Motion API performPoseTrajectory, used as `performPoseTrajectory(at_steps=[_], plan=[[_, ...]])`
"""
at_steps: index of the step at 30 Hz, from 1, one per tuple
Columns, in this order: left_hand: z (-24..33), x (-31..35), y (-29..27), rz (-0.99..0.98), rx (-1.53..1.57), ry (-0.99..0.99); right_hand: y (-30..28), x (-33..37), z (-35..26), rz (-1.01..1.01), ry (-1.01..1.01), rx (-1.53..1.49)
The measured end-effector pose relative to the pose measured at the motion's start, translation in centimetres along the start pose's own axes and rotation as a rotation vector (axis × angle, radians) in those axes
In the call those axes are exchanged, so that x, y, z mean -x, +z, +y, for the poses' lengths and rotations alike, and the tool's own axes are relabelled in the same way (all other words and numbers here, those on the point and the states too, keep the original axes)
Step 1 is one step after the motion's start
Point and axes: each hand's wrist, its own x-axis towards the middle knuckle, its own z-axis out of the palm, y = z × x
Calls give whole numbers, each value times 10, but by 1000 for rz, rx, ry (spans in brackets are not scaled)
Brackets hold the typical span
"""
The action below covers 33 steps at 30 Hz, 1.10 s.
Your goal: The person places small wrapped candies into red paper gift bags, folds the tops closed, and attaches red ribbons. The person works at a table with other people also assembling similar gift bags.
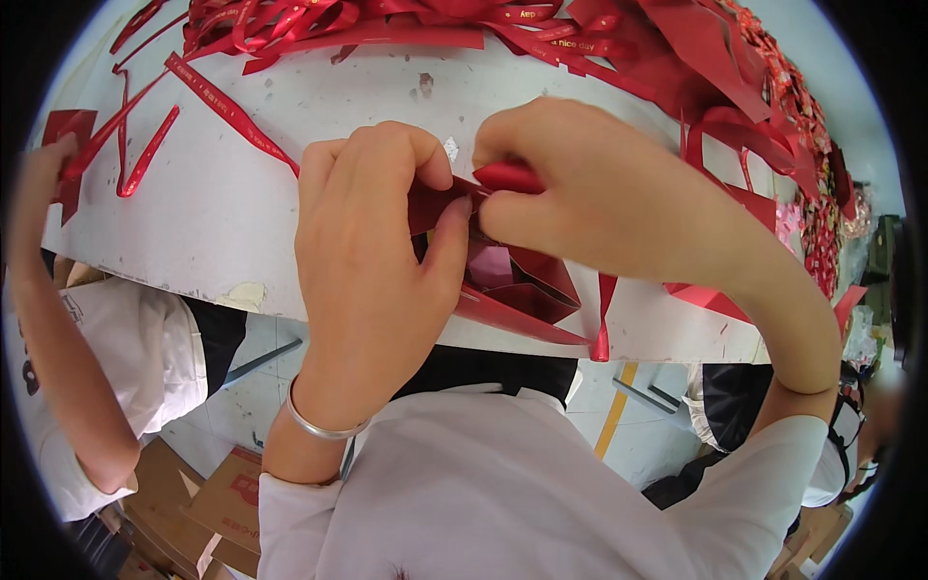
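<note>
Red paper bag (517, 317) is on the white tabletop (348, 97), nr the front edge, right under both hands; opening partly visible, w/ a bit of pink paper (490, 266) inside. L hand (372, 232) is over the bag's left part, fingers bent, thumb & index pinching its red edge. R hand (599, 188) is curled tight, gripping a folded red ribbon (509, 178) just above the bag; what its fingertips do underneath is hidden, can't tell. Silver bracelet (329, 428) on L wrist. Another ribbon end (603, 324) hangs down just beside the bag's right corner. Big ribbon pile (290, 21) along the far side, plus a loose printed strip (227, 108) running toward the L hand. Far left, a co-worker's hand (53, 159) is at a red card (70, 123). Cardboard box (224, 503) below, lower left.
</note>
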Motion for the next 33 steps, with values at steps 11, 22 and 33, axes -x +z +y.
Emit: performPoseTrajectory(at_steps=[11,22,33], plan=[[-3,2,-1,-21,67,37,3,-13,39,-441,164,-1011],[6,-4,3,6,-39,149,1,-7,41,-354,133,-1000],[-2,-6,1,103,425,-202,6,-2,36,-396,42,-942]])
